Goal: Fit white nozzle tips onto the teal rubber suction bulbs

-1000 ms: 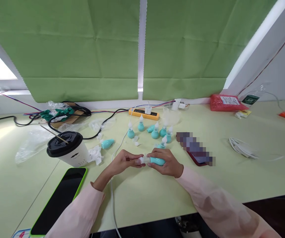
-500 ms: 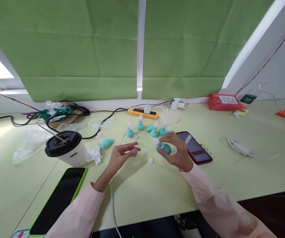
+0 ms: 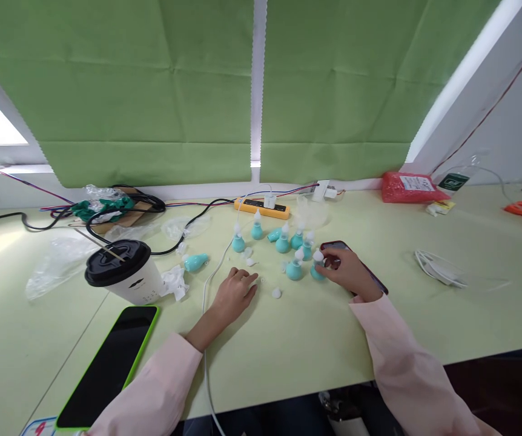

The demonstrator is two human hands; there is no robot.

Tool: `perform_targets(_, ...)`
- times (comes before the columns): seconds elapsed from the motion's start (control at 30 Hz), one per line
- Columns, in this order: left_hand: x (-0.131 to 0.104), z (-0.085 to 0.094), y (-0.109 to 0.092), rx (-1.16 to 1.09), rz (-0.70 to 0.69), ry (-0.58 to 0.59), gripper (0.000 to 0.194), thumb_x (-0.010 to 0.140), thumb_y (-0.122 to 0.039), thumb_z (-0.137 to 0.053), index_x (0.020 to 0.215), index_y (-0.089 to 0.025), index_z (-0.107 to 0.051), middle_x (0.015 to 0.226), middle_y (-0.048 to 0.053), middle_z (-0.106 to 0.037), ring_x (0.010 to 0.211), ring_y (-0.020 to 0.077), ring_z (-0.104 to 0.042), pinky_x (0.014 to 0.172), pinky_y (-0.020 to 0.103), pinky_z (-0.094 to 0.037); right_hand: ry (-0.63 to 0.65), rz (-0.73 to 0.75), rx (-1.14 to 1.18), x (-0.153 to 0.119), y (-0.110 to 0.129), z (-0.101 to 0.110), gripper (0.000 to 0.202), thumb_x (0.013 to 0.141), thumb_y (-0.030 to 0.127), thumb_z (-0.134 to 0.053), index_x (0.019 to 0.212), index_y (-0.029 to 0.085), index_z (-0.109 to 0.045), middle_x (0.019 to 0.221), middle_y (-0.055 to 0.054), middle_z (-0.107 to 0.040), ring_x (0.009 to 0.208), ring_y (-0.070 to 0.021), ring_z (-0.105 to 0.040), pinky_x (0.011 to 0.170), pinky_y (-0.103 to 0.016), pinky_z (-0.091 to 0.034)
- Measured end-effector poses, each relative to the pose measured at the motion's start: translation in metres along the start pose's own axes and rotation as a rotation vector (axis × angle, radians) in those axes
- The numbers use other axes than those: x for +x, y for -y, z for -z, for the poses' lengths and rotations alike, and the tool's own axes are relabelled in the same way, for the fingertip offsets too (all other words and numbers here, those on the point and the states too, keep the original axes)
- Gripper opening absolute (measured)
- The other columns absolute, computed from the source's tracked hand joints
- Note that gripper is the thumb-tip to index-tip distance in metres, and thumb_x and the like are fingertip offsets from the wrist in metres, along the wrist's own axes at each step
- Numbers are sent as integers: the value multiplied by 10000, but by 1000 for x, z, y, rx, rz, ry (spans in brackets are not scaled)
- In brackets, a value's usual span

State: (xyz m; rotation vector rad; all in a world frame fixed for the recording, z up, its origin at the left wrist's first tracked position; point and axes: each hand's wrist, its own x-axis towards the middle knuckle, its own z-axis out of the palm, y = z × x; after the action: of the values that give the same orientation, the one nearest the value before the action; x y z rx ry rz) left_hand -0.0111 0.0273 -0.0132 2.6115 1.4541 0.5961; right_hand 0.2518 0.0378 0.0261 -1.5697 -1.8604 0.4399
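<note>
Your pale green bench [image 3: 288, 357] ran from left to right before you, with green blinds [image 3: 161, 103] along its far side; a white cup [image 3: 134, 284] with a black lid stood at the left, and nearer to you lay a phone in a green case [image 3: 109, 369]; a red parcel [image 3: 409, 189] sat at the far right; your left hand [image 3: 234, 295] lay palm down at the middle, near the white cable, its fingers loosely apart and its underside hidden; your right hand [image 3: 349, 271] reached over a phone in a red case [image 3: 376, 280], its thumb and finger narrow against the rightmost teal bulb [image 3: 318, 272], which stood upright on the bench; whether they gripped it or merely touched it, you could not tell; a yellow power strip [image 3: 265, 209] lay beyond your hands, under the blinds; six more teal bulbs stood upright with whitish tips, the nearest [image 3: 294, 270] just left of the one at your right hand; one loose bulb [image 3: 196, 262] lay on its side near the cup, another [image 3: 274, 234] among the standing group; smallest, a whitish cap [image 3: 276, 293] lay between your hands.
</note>
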Motion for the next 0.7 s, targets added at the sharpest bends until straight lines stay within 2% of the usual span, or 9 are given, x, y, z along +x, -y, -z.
perform_targets(0.17, 8, 0, 6, 183, 39, 24, 269, 796, -194, -376, 1007, -181, -543, 827, 86, -563, 835, 218, -453, 666, 323, -430, 37, -32, 5, 5, -7, -5, 93, 599, 253, -517, 616, 161, -517, 588, -13, -560, 530, -137, -535, 515, -236, -433)
perform_targets(0.27, 15, 4, 7, 257, 66, -10, 279, 805, -192, -363, 1035, -183, -520, 901, 93, -536, 871, 219, -435, 683, 318, -424, 22, -49, -10, 7, -12, -5, 105, 603, 254, -517, 655, 163, -530, 601, -16, -569, 544, -143, -548, 531, -242, -445)
perform_targets(0.4, 32, 6, 1, 293, 52, -20, 320, 817, -185, -325, 1110, -179, -453, 1060, 111, -468, 952, 234, -414, 708, 326, -416, -11, -47, 17, 6, -17, -5, 319, 600, 245, -545, 909, 169, -523, 717, -33, -582, 601, -144, -557, 544, -245, -462)
perform_targets(0.5, 56, 3, -4, 262, 31, 37, 374, 823, -141, -292, 1187, -196, -358, 1152, 106, -423, 1030, 226, -397, 765, 325, -393, -44, -16, 45, 5, -18, -5, 479, 595, 272, -583, 1048, 191, -449, 836, -52, -571, 682, -153, -559, 557, -251, -472)
perform_targets(0.53, 66, 1, -5, 257, 41, 53, 388, 825, -140, -288, 1205, -210, -327, 1145, 104, -436, 1024, 222, -415, 750, 320, -398, -48, 4, 47, 5, -18, -5, 506, 590, 285, -597, 1063, 200, -436, 869, -56, -568, 707, -156, -558, 574, -259, -475)
perform_targets(0.6, 84, -5, -5, 251, 76, 83, 394, 831, -168, -297, 1221, -222, -293, 1005, 102, -527, 925, 217, -497, 681, 314, -416, -65, 47, 50, 4, -17, -4, 548, 581, 307, -618, 1083, 216, -417, 927, -59, -563, 746, -161, -552, 620, -279, -477)
perform_targets(0.7, 107, -17, 0, 250, 168, 125, 323, 833, -236, -322, 1138, -167, -402, 827, 114, -586, 803, 240, -563, 621, 326, -419, -143, 89, 55, 2, -14, -3, 561, 581, 324, -627, 1087, 217, -410, 978, -66, -553, 770, -165, -543, 681, -308, -470)
